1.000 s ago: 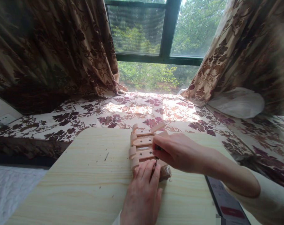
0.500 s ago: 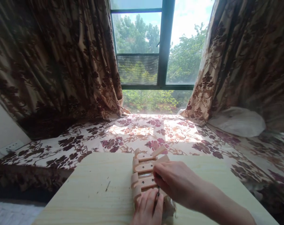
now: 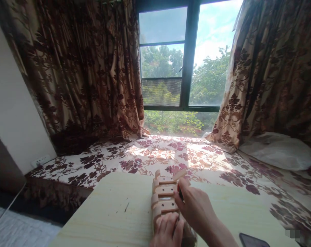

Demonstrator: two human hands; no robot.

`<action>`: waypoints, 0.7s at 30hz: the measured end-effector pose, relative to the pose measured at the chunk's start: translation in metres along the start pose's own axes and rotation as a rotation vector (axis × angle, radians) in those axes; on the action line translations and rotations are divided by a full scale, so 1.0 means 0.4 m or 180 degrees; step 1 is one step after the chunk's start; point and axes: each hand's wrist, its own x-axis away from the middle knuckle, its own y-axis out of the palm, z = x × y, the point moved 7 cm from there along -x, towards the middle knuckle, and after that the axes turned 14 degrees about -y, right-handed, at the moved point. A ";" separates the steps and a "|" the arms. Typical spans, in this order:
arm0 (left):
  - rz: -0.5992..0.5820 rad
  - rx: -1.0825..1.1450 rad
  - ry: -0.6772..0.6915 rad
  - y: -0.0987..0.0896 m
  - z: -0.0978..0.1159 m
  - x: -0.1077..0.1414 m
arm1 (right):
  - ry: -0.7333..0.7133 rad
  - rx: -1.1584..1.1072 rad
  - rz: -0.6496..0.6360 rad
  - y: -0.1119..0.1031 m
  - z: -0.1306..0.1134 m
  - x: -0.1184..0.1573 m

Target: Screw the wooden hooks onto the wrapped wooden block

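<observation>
My right hand (image 3: 195, 204) is closed around a screwdriver with a dark handle (image 3: 180, 193) that shows some red; most of it is hidden in the fist. Its thin shaft (image 3: 178, 216) points down beside the fingers of my left hand (image 3: 168, 229). That hand lies over the near end of a long object with peach-coloured cross strips (image 3: 168, 205), gripping it from above with bent fingers. Pairs of dark screw heads (image 3: 163, 189) dot the strips. At the far end one strip (image 3: 179, 175) sticks up at a slant. Whatever lies under my left fingers is hidden.
A small screw-like piece (image 3: 126, 207) and dark crumbs lie on the pale wooden board (image 3: 106, 212). A dark flat device (image 3: 253, 240) shows at the bottom right. Beyond are a flowered cover (image 3: 145, 164), a plastic bag (image 3: 278, 152), curtains and a window.
The view has tilted up and turned left, so the wall and the dark device come into view. My right hand's grip has turned, exposing the tool's handle. My left hand stays on the stripped object.
</observation>
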 end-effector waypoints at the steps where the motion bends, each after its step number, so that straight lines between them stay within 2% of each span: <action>1: -0.0068 0.0038 0.0009 0.008 -0.002 0.001 | -0.0001 -0.0030 -0.0023 0.006 -0.005 0.001; 5: -0.0519 0.0228 -0.0018 0.008 0.000 -0.012 | 0.0096 -0.0059 -0.0064 0.013 -0.004 0.011; 12: -0.1178 0.0379 -0.0300 -0.062 0.025 -0.038 | 0.0181 -0.0117 -0.0003 0.005 0.001 0.021; 17: -0.1319 0.0274 -0.0216 -0.050 0.027 -0.034 | 0.0062 -0.0186 -0.0021 0.010 -0.005 0.017; 21: -0.1225 0.0156 -0.0038 -0.037 0.025 -0.027 | -0.0020 -0.0201 -0.0101 0.014 0.000 0.010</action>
